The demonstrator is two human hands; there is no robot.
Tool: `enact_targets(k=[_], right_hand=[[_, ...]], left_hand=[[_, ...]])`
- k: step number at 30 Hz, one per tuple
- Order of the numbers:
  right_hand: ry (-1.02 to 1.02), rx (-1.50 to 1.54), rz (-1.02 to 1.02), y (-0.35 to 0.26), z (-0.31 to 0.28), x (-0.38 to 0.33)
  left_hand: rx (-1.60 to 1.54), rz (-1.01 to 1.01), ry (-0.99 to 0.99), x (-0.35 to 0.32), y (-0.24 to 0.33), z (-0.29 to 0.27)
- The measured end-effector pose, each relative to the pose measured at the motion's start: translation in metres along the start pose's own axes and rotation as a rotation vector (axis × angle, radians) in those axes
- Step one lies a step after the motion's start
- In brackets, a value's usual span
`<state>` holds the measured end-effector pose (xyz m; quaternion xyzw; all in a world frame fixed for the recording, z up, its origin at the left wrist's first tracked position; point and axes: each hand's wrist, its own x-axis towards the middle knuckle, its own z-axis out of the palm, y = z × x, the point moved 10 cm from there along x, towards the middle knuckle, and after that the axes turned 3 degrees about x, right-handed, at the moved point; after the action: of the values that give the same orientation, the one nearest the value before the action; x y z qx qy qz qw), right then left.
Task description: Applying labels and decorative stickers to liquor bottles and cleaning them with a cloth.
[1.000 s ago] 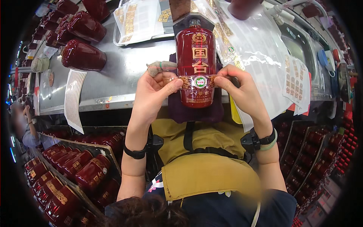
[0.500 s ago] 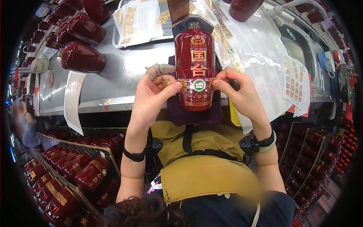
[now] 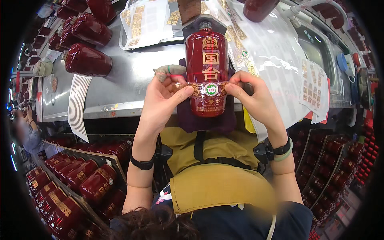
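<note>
Bottle [image 3: 207, 72] lies lengthwise at frame centre, neck upward; left hand [image 3: 162, 102] and right hand [image 3: 256, 98] fingers pinch its label band [image 3: 208, 88] from opposite sides.

A grey metal worktop [image 3: 132, 80] carries dark red bottles [image 3: 86, 60] lying on their sides at its left, sheets of gold stickers [image 3: 146, 20] near the middle, and a clear plastic sheet [image 3: 268, 56] with more sticker sheets [image 3: 314, 86] at the right.

Between the fingers [image 3: 182, 93] lies a glossy, smooth red bottle [image 3: 207, 76], glazed like ceramic. Under the fingertips runs a shiny gold paper band [image 3: 200, 89]. Beyond them, a dull brushed-metal table [image 3: 124, 80].
</note>
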<state>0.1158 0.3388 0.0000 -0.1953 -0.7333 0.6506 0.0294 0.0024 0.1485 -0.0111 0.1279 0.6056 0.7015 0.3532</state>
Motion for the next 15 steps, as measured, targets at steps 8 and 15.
enact_targets(k=[8,15], right_hand=[[0.260,-0.240,-0.033,-0.005,-0.039,0.002],[0.115,-0.570,-0.621,-0.112,-0.021,-0.012]], left_hand=[[0.038,0.075,0.019,-0.004,0.009,0.011],[0.335,0.233,0.082,-0.008,0.022,0.031]])
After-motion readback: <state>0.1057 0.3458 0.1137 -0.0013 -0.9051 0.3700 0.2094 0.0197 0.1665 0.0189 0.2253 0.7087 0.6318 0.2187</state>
